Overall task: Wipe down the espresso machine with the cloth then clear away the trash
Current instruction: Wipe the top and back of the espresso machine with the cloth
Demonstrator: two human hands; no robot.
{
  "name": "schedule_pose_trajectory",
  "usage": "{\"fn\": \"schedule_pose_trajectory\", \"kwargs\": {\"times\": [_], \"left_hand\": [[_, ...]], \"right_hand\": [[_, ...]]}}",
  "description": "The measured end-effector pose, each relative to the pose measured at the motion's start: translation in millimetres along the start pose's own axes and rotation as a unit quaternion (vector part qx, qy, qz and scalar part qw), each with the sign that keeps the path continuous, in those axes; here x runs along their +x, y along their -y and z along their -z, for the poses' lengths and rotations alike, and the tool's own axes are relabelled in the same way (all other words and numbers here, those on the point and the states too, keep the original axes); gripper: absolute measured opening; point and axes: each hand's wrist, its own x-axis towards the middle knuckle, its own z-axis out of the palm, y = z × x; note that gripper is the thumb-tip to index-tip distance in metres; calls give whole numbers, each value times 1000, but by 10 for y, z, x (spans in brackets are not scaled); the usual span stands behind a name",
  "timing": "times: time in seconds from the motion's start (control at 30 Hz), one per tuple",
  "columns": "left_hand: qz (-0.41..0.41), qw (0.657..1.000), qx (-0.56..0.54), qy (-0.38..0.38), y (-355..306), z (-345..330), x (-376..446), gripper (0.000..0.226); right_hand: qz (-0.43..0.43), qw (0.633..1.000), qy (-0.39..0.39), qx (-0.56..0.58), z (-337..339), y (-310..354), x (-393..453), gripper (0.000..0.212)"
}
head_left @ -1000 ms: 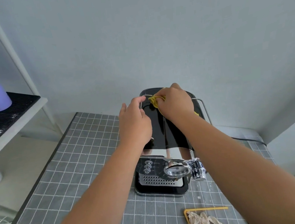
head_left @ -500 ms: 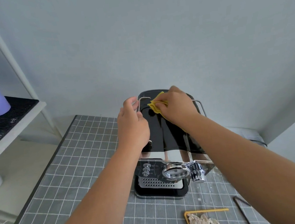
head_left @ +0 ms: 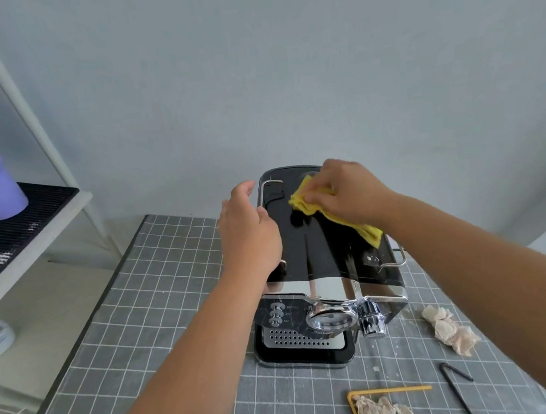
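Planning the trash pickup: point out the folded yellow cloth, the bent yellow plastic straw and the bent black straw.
Folded yellow cloth (head_left: pixel 302 202), head view, left folded end.
Bent yellow straw (head_left: pixel 390 390), head view, long arm.
Bent black straw (head_left: pixel 457 372), head view, short arm.

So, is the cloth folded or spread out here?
Folded: the cloth shows stacked layered edges at both ends, gripped by the right hand on the machine top.
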Motion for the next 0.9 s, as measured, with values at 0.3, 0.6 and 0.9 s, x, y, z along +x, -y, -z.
{"fn": "schedule_pose_trajectory", "kwargs": {"times": [0.3,0.6,0.9], "left_hand": [[-9,999,-34,22,16,-1,-7,41],[-10,1000,-24,17,4,-4,-17,43],[7,999,-32,28,15,-9,-2,42]], "right_hand": [[47,998,-44,-14,-285,266,-202,23],[197,976,81,33,-1,284,-869,18],[128,989,-65,31,-297,458,-1076,19]]}}
